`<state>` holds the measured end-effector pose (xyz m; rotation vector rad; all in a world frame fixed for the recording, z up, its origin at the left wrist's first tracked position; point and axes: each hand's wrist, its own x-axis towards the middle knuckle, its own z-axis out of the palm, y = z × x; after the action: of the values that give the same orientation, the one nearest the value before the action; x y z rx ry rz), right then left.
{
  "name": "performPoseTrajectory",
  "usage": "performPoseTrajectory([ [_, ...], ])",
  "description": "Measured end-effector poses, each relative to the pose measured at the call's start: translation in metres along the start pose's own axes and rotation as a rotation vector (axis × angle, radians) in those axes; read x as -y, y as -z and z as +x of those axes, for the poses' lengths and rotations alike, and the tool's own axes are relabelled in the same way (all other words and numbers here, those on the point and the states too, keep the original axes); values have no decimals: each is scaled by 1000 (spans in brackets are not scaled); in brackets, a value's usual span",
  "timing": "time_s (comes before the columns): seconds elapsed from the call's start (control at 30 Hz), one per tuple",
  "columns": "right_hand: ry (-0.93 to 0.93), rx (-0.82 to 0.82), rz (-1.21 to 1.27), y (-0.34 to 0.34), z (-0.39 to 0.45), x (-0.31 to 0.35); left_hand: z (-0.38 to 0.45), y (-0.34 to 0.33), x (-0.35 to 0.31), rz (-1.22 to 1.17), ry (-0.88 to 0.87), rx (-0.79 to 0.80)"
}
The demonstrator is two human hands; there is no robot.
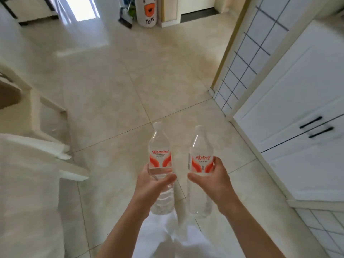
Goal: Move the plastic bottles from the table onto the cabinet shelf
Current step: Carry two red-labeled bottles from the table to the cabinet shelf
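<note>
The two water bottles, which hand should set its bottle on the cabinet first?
Probably the right hand: it holds its bottle on the side nearest the white cabinet. The left hand and its bottle are farther away.

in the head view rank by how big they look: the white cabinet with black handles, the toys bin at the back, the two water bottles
1. White cabinet, by far the largest.
2. The two water bottles: left bottle and right bottle look alike, so no ranking between them.
3. Toys bin, smallest here, though it stands far off and is cut by the frame's top edge.
</note>
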<state>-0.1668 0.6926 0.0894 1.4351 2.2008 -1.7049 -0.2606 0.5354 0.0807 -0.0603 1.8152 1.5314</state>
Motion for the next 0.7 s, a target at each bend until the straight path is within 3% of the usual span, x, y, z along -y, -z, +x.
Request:
performPoseTrajectory([
  [0.33, -62, -352, 54, 86, 91, 29, 140, -112, -97, 301, -80, 338],
  [0.7, -266, -648, 262, 206, 105, -18, 168, -280, -116, 506, -97, 620],
])
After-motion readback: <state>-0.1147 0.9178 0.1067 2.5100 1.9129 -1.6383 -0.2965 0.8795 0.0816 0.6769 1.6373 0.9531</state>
